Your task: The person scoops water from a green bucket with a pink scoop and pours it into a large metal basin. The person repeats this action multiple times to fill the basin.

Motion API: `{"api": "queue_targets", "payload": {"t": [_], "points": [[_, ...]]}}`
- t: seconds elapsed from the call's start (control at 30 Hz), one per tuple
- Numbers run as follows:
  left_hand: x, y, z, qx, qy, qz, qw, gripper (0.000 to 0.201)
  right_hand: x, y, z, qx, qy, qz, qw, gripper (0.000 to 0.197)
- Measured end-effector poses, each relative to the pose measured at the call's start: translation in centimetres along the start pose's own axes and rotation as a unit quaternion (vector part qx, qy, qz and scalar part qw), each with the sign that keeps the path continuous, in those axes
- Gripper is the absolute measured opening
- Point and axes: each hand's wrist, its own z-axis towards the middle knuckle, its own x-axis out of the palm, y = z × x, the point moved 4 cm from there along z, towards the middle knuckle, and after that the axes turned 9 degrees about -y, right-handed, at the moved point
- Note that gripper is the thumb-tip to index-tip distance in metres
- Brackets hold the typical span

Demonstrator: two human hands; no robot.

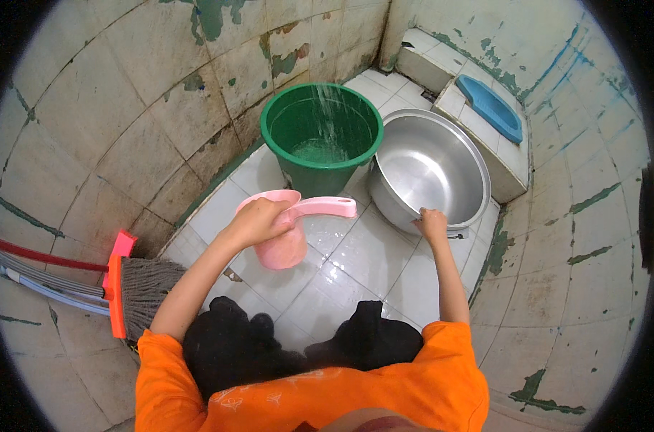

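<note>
My left hand (259,222) grips the rim of a pink plastic dipper (287,241), whose long handle points right over the wet floor. My right hand (433,225) holds the near rim of a large steel basin (442,155), which is tilted up on its edge and looks empty. Behind the dipper stands a green bucket (302,115) partly filled with water, and a thin stream of water falls into it from above.
A mop with an orange head bar (118,284) lies at the left wall. A blue squat toilet (494,106) sits on a raised tiled step at the back right. Wet white floor tiles (363,266) lie between stained walls. My black-clad knees are at the bottom.
</note>
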Motion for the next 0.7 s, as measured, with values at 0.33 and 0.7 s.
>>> {"api": "queue_targets", "payload": {"t": [0.33,0.7], "points": [[0.9,0.7,0.3,-0.007,0.004,0.004,1.000,0.030,-2.1,0.5,-4.0,0.011,0.028,-0.007,1.000,0.028],[3.5,-1.5,2.0,0.114,0.031,0.095,0.988,0.019,-12.1,9.8,0.9,0.108,0.237,0.586,0.767,0.040]]}}
